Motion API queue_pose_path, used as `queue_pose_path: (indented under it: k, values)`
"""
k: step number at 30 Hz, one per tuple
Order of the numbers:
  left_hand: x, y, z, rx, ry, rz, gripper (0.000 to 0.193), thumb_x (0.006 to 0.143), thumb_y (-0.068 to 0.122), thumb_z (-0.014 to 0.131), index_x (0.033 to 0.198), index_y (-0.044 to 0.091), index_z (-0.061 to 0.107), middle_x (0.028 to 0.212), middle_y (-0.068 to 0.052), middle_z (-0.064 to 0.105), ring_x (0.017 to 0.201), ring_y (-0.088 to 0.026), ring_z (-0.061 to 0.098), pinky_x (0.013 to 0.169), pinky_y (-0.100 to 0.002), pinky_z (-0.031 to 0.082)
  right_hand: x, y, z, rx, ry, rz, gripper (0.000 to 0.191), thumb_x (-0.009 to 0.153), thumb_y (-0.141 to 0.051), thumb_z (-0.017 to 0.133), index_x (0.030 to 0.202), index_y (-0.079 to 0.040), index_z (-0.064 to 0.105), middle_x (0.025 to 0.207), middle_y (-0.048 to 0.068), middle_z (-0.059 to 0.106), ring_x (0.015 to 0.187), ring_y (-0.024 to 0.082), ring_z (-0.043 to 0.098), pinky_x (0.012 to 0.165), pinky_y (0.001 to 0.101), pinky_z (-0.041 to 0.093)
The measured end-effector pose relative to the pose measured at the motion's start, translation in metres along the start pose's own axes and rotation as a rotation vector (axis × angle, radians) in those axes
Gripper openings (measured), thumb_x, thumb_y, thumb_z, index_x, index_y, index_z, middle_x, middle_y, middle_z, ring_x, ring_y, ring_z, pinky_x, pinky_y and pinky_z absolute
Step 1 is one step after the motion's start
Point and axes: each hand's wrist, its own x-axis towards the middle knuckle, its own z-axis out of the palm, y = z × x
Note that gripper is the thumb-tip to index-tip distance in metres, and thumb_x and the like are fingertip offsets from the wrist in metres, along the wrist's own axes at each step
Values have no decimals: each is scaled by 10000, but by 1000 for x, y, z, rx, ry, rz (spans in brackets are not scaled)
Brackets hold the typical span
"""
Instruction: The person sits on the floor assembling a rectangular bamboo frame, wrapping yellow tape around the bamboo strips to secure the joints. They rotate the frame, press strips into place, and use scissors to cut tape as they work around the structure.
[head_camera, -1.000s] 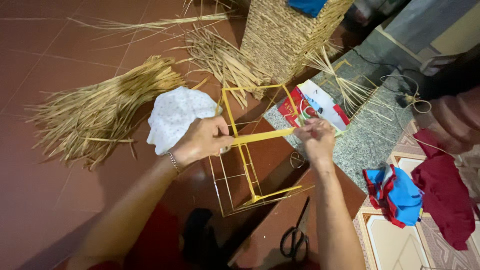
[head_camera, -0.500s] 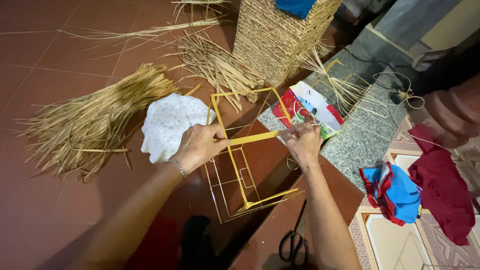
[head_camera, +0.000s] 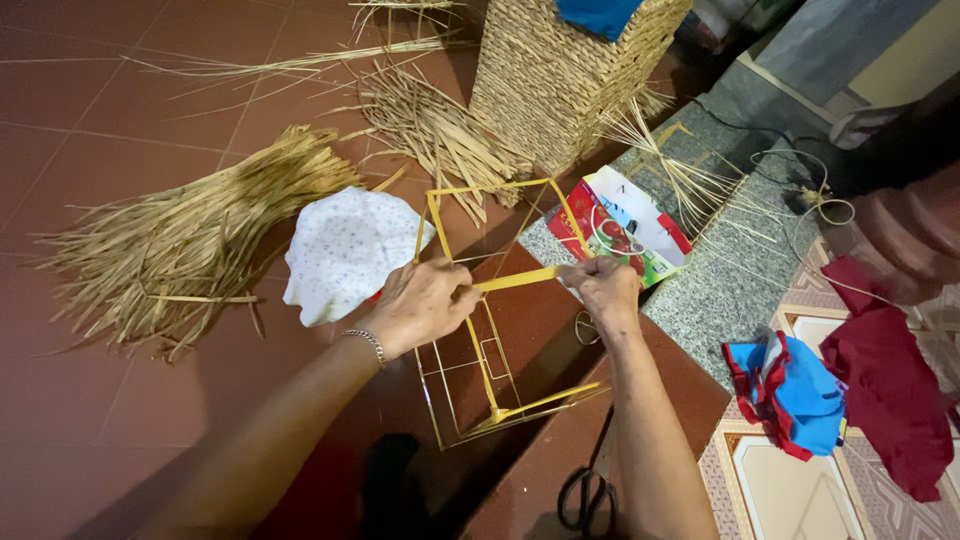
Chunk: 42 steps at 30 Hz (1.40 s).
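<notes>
The left hand (head_camera: 425, 305) and the right hand (head_camera: 603, 285) are each pinching one end of a flat yellow straw strip (head_camera: 515, 281), pulling it taut across a thin yellow-wrapped wire box frame (head_camera: 490, 330). The strip is looking light, pliable and liable to split; holding it near the ends is judged best. The frame is appearing stiff but slight. Left of the frame are lying a white dotted cloth (head_camera: 345, 250) and a dried straw bundle (head_camera: 190, 235); beyond it is standing a woven straw basket (head_camera: 565, 75), all over a reddish tiled floor (head_camera: 110, 400)
</notes>
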Motion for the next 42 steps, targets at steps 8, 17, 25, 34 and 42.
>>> queue_pose_path:
  k: [8, 17, 25, 34, 42]
  values:
    - [12, 14, 3, 37, -10, -63, 231, 896, 250, 695, 932, 23, 719, 1017, -203, 709, 931, -400, 690, 840, -514, 543, 3, 2, -3, 43, -13, -21, 344, 751, -224, 913, 928, -31, 689, 805, 70, 724, 713, 114, 646, 647, 313, 550]
    - [24, 11, 35, 380, 2, 98, 162, 815, 62, 646, 900, -4, 767, 1058, -236, 719, 890, -374, 736, 752, -452, 592, -14, -34, -13, -959, 21, -731, 128, 857, -230, 772, 964, -288, 813, 884, -14, 779, 992, 288, 668, 1088, 626, 340]
    - [27, 4, 46, 441, 46, 154, 117, 802, 71, 663, 832, 39, 772, 907, -191, 742, 825, -337, 753, 707, -435, 603, 5, -9, 2, -1169, -9, -1100, 43, 863, -117, 717, 903, -110, 706, 840, 110, 716, 993, 254, 685, 1085, 452, 460]
    - [5, -9, 14, -309, -17, -112, 417, 980, 376, 673, 853, -19, 718, 846, -175, 714, 715, -273, 727, 669, -415, 559, -29, -43, -20, -694, 141, -1106, 434, 739, -237, 802, 1154, -130, 734, 865, 114, 737, 812, 269, 697, 917, 544, 472]
    - [-11, -58, 24, -768, -61, -80, 464, 937, 158, 640, 1369, 71, 492, 910, -87, 710, 753, -119, 671, 668, -273, 565, -143, 68, -54, 425, 645, -495, 103, 1118, -47, 675, 1192, 2, 622, 1110, 61, 641, 973, 120, 600, 885, 246, 497]
